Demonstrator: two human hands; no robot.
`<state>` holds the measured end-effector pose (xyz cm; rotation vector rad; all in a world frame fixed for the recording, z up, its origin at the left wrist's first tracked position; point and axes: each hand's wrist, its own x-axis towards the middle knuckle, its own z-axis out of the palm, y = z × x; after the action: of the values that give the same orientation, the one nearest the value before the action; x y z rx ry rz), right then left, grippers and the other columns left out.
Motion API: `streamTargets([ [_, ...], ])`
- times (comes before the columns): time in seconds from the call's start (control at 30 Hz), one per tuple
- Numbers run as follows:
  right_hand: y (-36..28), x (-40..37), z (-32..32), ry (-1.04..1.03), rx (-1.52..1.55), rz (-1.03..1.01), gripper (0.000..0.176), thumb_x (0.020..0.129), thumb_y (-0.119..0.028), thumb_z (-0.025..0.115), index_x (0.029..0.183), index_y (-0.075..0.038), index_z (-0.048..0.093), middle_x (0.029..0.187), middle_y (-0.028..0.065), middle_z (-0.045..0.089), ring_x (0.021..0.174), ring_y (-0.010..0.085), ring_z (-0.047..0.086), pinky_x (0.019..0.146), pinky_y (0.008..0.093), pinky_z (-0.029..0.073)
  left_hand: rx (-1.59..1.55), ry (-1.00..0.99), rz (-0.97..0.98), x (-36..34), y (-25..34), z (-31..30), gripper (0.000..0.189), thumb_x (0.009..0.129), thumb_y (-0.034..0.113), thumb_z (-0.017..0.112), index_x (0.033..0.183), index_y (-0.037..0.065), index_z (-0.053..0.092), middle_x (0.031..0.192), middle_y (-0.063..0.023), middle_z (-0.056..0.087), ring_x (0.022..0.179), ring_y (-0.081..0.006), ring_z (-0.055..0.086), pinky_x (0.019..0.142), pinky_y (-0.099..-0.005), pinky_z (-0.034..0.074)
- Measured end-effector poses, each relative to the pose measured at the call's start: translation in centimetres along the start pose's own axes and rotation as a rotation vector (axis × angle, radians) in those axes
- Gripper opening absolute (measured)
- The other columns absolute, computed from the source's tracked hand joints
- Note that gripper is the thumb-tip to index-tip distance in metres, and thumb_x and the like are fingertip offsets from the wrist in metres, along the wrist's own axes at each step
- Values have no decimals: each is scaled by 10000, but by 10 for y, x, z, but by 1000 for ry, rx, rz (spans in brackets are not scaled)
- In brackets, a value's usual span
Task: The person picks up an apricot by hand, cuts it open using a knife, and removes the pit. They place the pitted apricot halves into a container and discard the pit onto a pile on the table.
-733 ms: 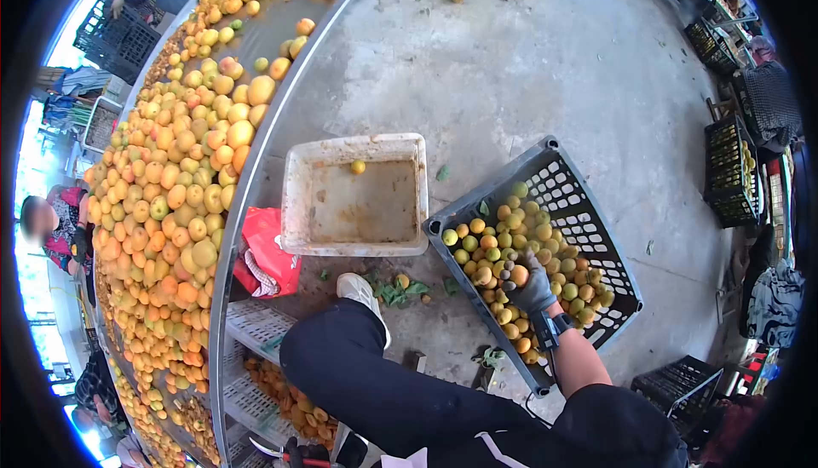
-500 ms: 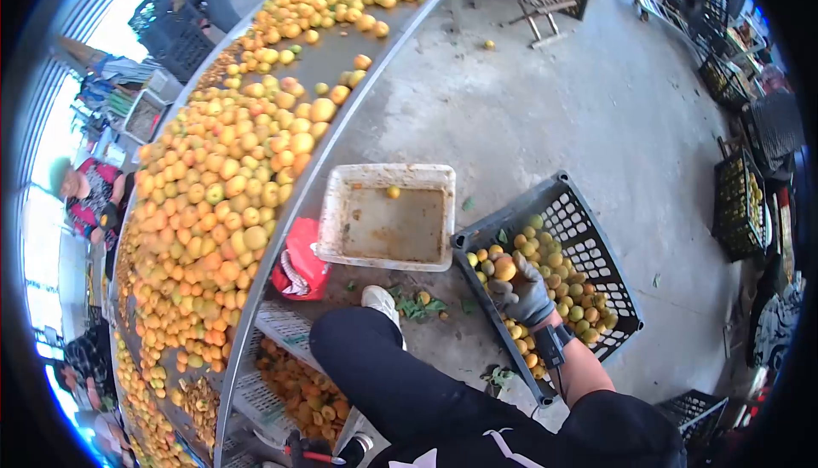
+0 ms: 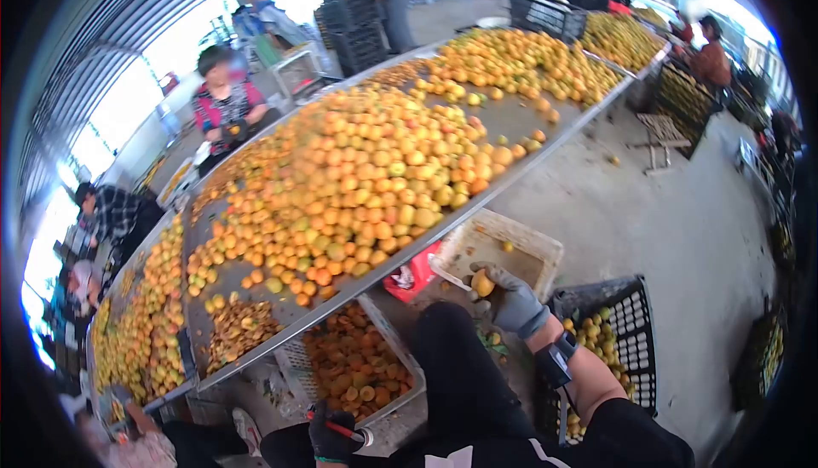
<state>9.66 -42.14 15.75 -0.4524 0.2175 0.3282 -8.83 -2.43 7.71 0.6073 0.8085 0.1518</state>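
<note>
Ok, R hand, grey-gloved, holds one yellowish fruit, seen against the white tub at ctr. L hand, dark-gloved, is closed round a red-handled tool, near side, by a white crate w/ orange fruit pieces. Black crate w/ more fruit sits near right, beside R forearm. Farther & left, the desk carries a big fruit pile; ppl along its far side.

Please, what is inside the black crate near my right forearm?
Yellow-green fruits are visible inside the black crate. The right forearm hides part of it, and what lies beneath the upper fruits cannot be seen.
</note>
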Motion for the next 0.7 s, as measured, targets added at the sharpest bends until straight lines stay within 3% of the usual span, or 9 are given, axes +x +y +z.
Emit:
streamTargets([
  [0.1,11,68,33,-361,-74,201,342,945,-423,503,994,-90,567,923,79,599,700,167,540,551,270,456,-37,95,-35,2,14,21,195,842,192,668,1011,148,581,622,46,504,552,-134,550,544,-335,498],
  [0.17,29,109,80,-224,-359,-49,342,978,-360,451,1056,-40,544,890,94,569,718,193,539,602,299,478,-103,-29,-28,12,21,21,217,850,195,649,1045,136,572,621,35,503,554,-142,551,542,-332,494],
  [0.23,54,120,136,-181,-332,-103,365,987,-377,428,1052,-38,549,913,94,577,805,210,573,689,316,519,-156,-154,-24,17,29,26,241,859,197,629,1078,124,562,620,23,502,555,-149,551,540,-329,491],
  [0.3,77,132,165,-262,-212,-2,388,975,-416,444,1038,-51,558,983,92,603,858,204,596,667,262,499,47,-333,-11,16,38,31,312,876,198,580,1167,103,522,676,-8,521,557,-161,525,518,-304,457],
  [0.37,100,154,164,-345,-77,164,400,972,-414,451,1085,-42,546,994,101,604,863,217,601,669,269,505,-55,-367,-91,23,48,32,338,880,199,565,1196,96,503,709,-19,529,553,-161,504,502,-292,431],
  [0.47,148,180,147,-734,219,495,412,980,-368,439,1192,-21,504,1049,144,590,950,260,599,774,321,530,-143,-448,-192,24,64,41,368,885,194,552,1230,87,483,766,-34,539,549,-156,465,478,-281,390],
  [0.5,163,178,156,-733,219,520,412,980,-368,439,1192,-21,504,1049,144,590,950,260,599,774,321,530,-124,-509,-211,25,72,47,371,886,188,555,1234,84,481,789,-37,541,549,-150,446,471,-281,376],
  [0.57,189,171,171,-301,97,291,416,979,-350,440,1205,-3,484,1128,158,555,1038,280,568,873,368,509,-76,-471,-161,33,84,52,353,892,192,563,1221,85,496,774,-34,544,538,-146,452,460,-277,371],
  [0.7,223,190,170,-359,-39,236,326,966,-201,478,1217,8,472,1165,152,540,1110,299,541,938,414,490,169,-301,-31,37,116,88,281,915,202,579,1168,85,549,729,-28,552,492,-136,462,422,-260,349],
])
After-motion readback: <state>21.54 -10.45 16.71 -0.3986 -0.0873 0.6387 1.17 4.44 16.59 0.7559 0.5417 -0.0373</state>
